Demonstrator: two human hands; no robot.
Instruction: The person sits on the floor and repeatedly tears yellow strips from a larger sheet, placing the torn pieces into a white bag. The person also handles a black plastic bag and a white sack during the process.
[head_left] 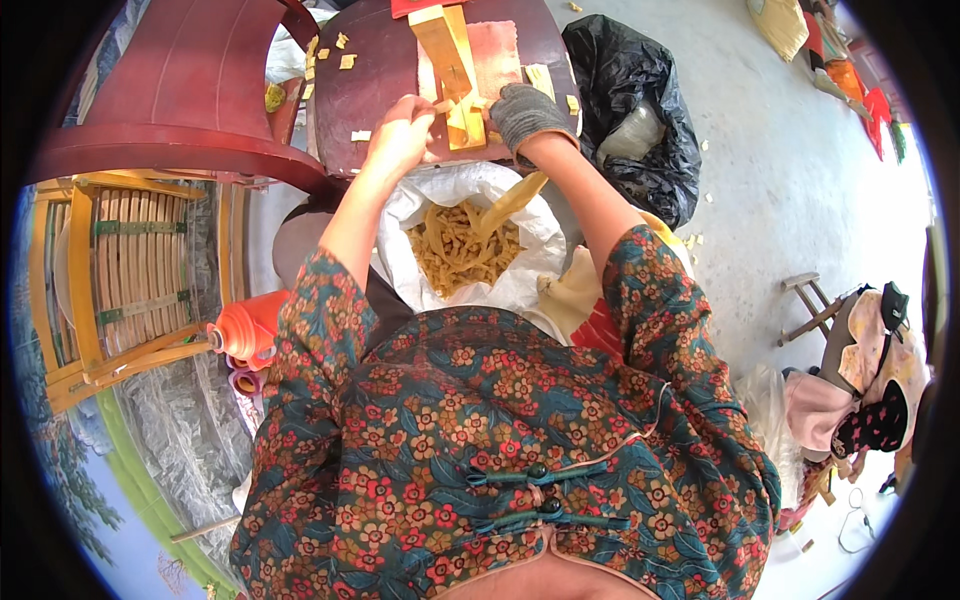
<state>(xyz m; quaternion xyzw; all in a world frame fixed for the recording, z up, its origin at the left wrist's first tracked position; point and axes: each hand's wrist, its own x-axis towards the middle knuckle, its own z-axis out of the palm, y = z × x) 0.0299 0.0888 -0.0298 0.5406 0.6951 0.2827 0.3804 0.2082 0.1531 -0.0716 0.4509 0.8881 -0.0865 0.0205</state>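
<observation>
Fingers (416, 107) of the bare left hand (396, 138) are pinching a small tan piece (443, 106) narrowly beside a yellow wooden block (447, 55), which is resting on a dark-red seat (385, 65); the grey-knit-gloved right hand (528, 117) is curling just opposite, its hold impossible to tell.

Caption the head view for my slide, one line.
Bare left hand and gray-gloved right hand at either side of a yellow block, an open white sack of tan pieces lower in frame.
</observation>
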